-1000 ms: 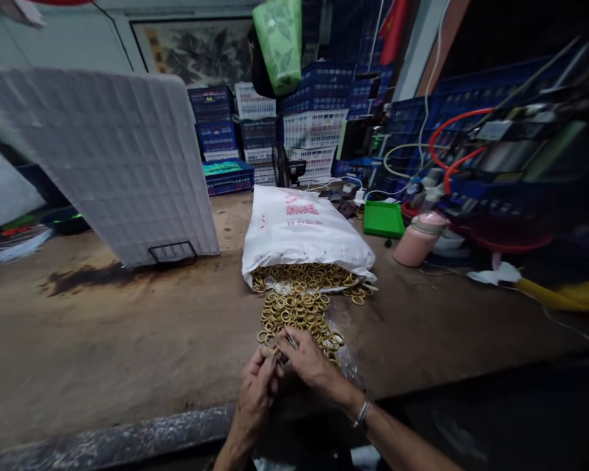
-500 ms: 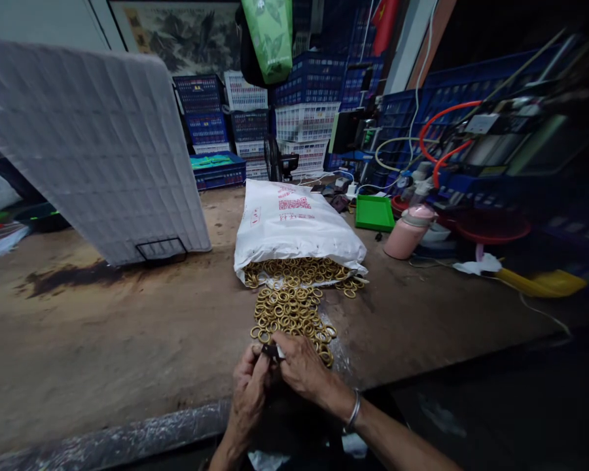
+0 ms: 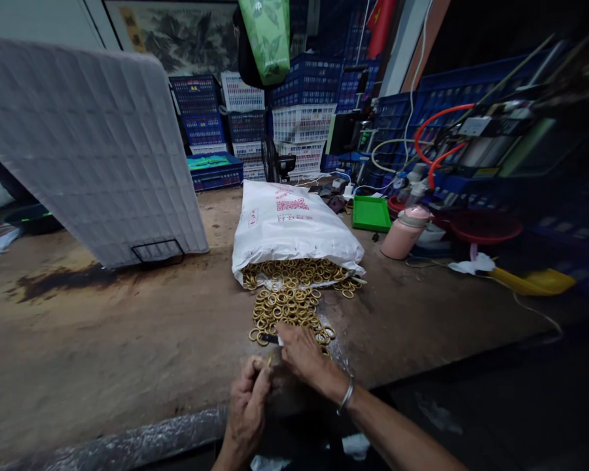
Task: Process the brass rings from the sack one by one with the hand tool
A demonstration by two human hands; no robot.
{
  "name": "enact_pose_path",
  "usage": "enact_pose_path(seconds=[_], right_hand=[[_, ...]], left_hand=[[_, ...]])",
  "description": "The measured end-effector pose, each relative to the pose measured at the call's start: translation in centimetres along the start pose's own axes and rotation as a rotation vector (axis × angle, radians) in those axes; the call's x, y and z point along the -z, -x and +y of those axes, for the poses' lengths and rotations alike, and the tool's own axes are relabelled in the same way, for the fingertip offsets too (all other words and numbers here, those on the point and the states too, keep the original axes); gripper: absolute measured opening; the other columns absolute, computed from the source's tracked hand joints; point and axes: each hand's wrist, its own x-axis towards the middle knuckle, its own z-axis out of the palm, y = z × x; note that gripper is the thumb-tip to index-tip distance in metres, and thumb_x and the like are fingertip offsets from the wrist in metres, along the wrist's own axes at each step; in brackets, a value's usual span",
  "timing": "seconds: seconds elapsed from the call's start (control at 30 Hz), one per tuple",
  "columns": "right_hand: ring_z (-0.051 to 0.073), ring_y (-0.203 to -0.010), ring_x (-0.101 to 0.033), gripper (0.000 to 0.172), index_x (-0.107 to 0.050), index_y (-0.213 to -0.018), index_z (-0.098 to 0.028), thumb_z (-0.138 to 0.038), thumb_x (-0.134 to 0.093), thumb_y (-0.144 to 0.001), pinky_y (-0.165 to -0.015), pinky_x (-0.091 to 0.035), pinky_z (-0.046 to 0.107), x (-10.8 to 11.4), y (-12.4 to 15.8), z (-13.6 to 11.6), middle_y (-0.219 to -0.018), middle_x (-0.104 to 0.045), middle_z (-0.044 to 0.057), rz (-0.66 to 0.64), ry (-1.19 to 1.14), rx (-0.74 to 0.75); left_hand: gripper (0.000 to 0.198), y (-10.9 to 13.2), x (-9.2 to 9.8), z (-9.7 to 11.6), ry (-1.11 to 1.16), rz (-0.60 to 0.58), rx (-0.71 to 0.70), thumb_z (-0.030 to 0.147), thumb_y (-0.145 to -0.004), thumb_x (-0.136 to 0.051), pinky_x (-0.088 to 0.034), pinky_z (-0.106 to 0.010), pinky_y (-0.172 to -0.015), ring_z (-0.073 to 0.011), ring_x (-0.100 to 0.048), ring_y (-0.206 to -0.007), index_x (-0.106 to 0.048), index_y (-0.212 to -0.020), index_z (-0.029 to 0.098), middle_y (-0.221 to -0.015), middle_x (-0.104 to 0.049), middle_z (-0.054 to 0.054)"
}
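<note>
My left hand is closed near the table's front edge, pinching a brass-coloured ring that shows edge-on at the fingertips. Up and to its right, my right hand grips a small knife-like tool with a dark flat end and a white part by the fingers. That dark end points left over the near edge of a pile of loose brass-coloured rings. The rings spill from the mouth of a white woven sack with red print, lying on its side. A metal bracelet circles my right wrist.
A tall whitish padded panel stands on the wooden table at left. To the right are a green tray, a pink bottle, a red bowl and a machine with orange hoses. Stacked crates line the back.
My hands have moved apart: the right one forward with the tool to the ring pile, the left slightly down. The ring now shows in my left fingertips. The view has shifted slightly.
</note>
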Motion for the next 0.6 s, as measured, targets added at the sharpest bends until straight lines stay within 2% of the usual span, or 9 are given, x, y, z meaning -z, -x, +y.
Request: enact_pose_path(seconds=[0.2,0.3,0.37,0.5,0.6], right_hand=[[0.015,-0.07,-0.052,0.023,-0.05,-0.09,-0.019,-0.01,-0.038,-0.072,-0.058,-0.026,0.026,0.4,-2.8,1.8,-0.084,-0.059,0.005,0.148,0.067,-0.091],[0.016,-0.073,-0.051,0.027,-0.048,-0.099,-0.02,-0.014,-0.039,-0.074,-0.061,-0.027,0.026,-0.3,-4.4,2.5,-0.093,-0.056,0.006,0.191,0.081,-0.093],[0.016,-0.074,-0.05,0.03,-0.048,-0.104,-0.02,-0.017,-0.04,-0.075,-0.063,-0.028,0.027,-0.8,-5.5,2.7,-0.097,-0.055,0.007,0.197,0.085,-0.083],[0.018,-0.079,-0.049,0.03,-0.049,-0.107,-0.018,-0.024,-0.038,-0.08,-0.067,-0.028,0.029,-1.6,-7.5,2.6,-0.097,-0.054,0.008,0.153,0.1,-0.094],[0.019,-0.079,-0.049,0.029,-0.051,-0.105,-0.016,-0.023,-0.037,-0.08,-0.067,-0.029,0.029,-1.9,-8.4,2.3,-0.096,-0.055,0.009,0.122,0.121,-0.113]], left_hand=[[0.032,0.1,-0.4,-0.5,0.296,-0.059,0.249,0.047,-0.075,-0.05,-0.017,-0.017,-0.035,-0.0038,-0.025,-0.037,-0.053,-0.067,0.016,-0.047,-0.044,0.005],[0.03,-0.5,-0.1,-0.9,0.397,-0.035,0.291,0.045,-0.074,-0.053,-0.019,-0.017,-0.035,-0.0032,-0.029,-0.038,-0.054,-0.068,0.015,-0.061,-0.055,0.0],[0.027,-0.7,0.2,-1.1,0.452,-0.013,0.308,0.043,-0.071,-0.057,-0.019,-0.016,-0.034,-0.003,-0.031,-0.038,-0.054,-0.071,0.016,-0.067,-0.059,-0.001],[0.03,-0.8,0.6,-1.2,0.586,0.006,0.386,0.037,-0.064,-0.065,-0.019,-0.015,-0.035,-0.004,-0.036,-0.04,-0.056,-0.086,0.019,-0.064,-0.057,0.002],[0.027,-0.8,0.9,-1.3,0.661,0.019,0.418,0.035,-0.059,-0.07,-0.025,-0.016,-0.037,-0.006,-0.044,-0.047,-0.059,-0.076,0.016,-0.066,-0.057,0.0]])
